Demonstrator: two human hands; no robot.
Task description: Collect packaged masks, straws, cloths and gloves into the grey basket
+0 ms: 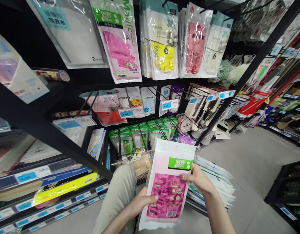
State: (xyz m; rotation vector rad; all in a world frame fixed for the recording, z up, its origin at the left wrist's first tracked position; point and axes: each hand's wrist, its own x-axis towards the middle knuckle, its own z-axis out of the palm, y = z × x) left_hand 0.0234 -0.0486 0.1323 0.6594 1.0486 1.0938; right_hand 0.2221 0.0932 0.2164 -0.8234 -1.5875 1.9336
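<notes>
Between my hands is a flat white plastic package (167,195) with a magenta-pink panel, a green label and a barcode near its bottom edge. My left hand (142,201) grips its lower left edge, thumb on the front and the other fingers hidden behind. On the upper right edge, my right hand (195,177) pinches it with the thumb in front. The package tilts toward me above my lap. Just beyond it, to the right, a stack of pale plastic packages (213,185) rests low, partly covered by my right forearm.
Hooks ahead hold a pink glove package (119,48), yellow glove packages (163,55) and pink-red glove packages (195,45). Below hang green-and-white packs (141,136). A black shelf post (54,130) slants across the left. Grey floor (252,162) lies to the right, beside a dark rack (286,188).
</notes>
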